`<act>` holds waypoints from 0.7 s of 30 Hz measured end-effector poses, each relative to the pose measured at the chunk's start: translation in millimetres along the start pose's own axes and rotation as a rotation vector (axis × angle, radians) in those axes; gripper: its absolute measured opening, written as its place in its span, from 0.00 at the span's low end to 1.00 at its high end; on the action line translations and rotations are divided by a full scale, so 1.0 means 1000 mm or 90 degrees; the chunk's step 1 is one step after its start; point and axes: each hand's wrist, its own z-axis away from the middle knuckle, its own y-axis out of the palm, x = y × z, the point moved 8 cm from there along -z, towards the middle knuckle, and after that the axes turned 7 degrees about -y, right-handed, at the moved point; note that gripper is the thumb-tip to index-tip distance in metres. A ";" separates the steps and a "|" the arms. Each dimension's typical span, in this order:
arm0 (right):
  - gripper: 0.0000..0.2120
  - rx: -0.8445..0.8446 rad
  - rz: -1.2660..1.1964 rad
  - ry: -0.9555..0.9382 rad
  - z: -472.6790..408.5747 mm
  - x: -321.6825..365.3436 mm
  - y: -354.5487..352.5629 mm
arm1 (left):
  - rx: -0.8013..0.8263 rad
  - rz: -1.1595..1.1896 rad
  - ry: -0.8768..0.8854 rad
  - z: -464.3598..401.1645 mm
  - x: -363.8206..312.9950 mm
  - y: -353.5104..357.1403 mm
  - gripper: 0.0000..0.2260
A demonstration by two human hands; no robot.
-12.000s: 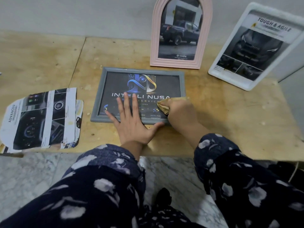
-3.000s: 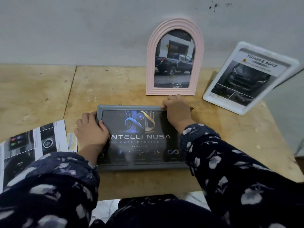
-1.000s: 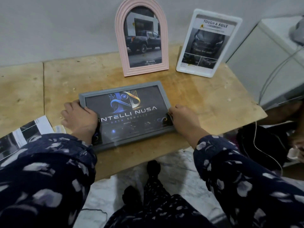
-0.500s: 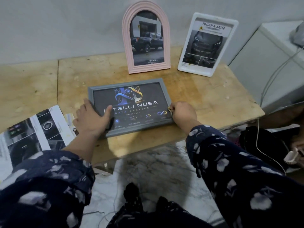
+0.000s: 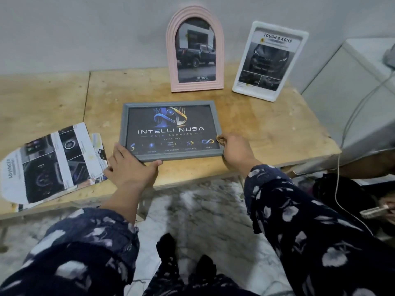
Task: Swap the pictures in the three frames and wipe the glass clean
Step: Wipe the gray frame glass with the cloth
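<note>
Since half a second ago I see the left hand (image 5: 130, 165) slide to the grey frame's (image 5: 171, 130) near-left corner, fingers relaxed, frame flat with its long axis left-right, right hand (image 5: 236, 149) clutching a cloth (image 5: 219, 139) at its right edge.

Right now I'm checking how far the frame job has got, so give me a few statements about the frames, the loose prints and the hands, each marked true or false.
1. The grey frame lies flat on the wooden table. True.
2. The pink arched frame lies face down. False: it stands upright against the wall, showing a pickup truck.
3. The white frame stands to the right of the pink one. True.
4. The loose prints lie to the right of the grey frame. False: they lie to its left.
5. The left hand is at the grey frame's near left corner. True.
6. The right hand rests on the white frame. False: it is at the grey frame's right edge, with a bit of yellowish cloth showing.
</note>
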 end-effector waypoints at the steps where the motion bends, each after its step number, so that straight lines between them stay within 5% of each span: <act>1: 0.22 0.002 0.000 -0.003 0.002 -0.001 0.001 | -0.002 -0.001 -0.007 0.001 0.001 0.000 0.55; 16: 0.19 0.030 0.064 -0.037 0.026 -0.001 0.002 | 0.023 -0.027 -0.043 0.009 -0.002 0.001 0.52; 21: 0.15 -0.007 -0.120 0.111 0.026 -0.027 -0.012 | 0.029 -0.023 -0.048 0.009 -0.002 0.002 0.53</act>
